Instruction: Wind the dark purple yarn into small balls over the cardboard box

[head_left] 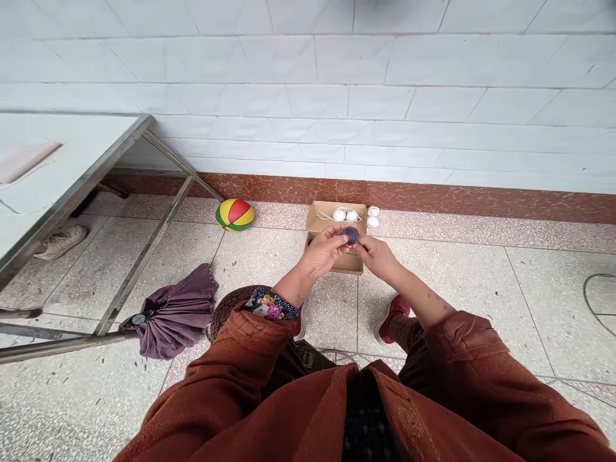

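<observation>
A small ball of dark grey-blue yarn [350,235] is held up in front of me, over a cardboard box. My left hand [327,249] is closed around the ball, its thumb pressed on the near side. My right hand [378,256] touches the ball's right side with fingers pinched; any strand between them is too small to make out. Below, the open cardboard box [315,221] sits on the floor, partly hidden by my hands. White yarn balls [339,214] lie in its far part, with loose strands. More white yarn [373,212] rests just right of the box.
A striped ball [235,215] lies by the wall. To the left stands a metal-framed table [110,151], with a folded purple umbrella [180,311] by its lower bar and a shoe [62,242] beneath. At the far right is a dark wire loop [588,295].
</observation>
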Demonstrator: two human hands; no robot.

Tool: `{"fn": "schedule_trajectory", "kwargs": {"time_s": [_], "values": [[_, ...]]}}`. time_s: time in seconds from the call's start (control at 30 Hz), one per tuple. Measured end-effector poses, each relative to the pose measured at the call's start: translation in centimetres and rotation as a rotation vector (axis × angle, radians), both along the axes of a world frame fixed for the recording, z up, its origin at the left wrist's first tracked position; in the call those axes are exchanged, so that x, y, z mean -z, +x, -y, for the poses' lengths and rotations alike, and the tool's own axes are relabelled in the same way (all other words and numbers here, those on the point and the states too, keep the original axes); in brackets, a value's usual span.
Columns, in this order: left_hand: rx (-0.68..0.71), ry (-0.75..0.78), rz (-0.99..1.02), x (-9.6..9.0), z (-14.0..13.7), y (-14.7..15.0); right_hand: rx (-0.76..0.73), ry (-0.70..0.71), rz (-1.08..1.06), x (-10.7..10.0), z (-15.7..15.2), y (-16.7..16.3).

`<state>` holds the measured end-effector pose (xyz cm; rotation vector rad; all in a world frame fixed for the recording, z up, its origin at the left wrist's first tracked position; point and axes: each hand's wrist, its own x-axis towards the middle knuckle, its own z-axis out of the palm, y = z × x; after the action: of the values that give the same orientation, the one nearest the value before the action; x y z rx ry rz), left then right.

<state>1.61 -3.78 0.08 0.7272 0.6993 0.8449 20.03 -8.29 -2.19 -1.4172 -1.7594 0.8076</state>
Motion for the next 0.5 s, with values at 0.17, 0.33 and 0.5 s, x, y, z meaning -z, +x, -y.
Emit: {"fn": "schedule_trajectory", "kwargs": {"time_s": [0.17,0.33,0.5], "values": [[-0.08,0.017,-0.084,-0.1,-0.1,0.0,-0.205,0.088,0.039,-1.3,1.0,-0.5],[-0.023,0.082,-0.213,0.3,0.1,0.2,-0.138,0.164,-0.062,-3.0,0.5,0.2],[0.145,0.151,-0.173,0.2,0.3,0.1,0.129,0.121,-0.122,-2.1,-0.8,1.0]]}}
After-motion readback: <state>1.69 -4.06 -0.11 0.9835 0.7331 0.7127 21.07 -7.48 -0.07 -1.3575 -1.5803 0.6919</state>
